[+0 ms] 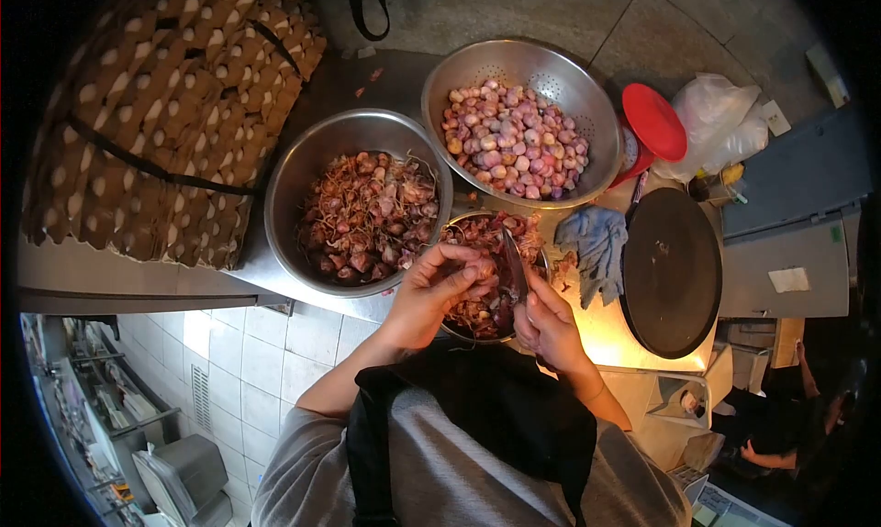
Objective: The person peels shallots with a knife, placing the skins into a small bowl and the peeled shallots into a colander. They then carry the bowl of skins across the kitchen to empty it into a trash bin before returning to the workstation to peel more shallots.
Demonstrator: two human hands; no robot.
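My left hand is closed in a pinch on a shallot above a bowl of shallot skins and trimmings. In my right hand is a knife, its blade pointing away from me and close beside the shallot. To the left of my hands stands a steel bowl of unpeeled shallots with dry roots and skins. Behind it, a perforated steel colander holds many peeled pinkish shallots.
Stacked egg trays, bound with black straps, rise at the left. On the right lie a blue-grey cloth and a round black griddle. Behind them are a red scale and plastic bags. Another person is at far right.
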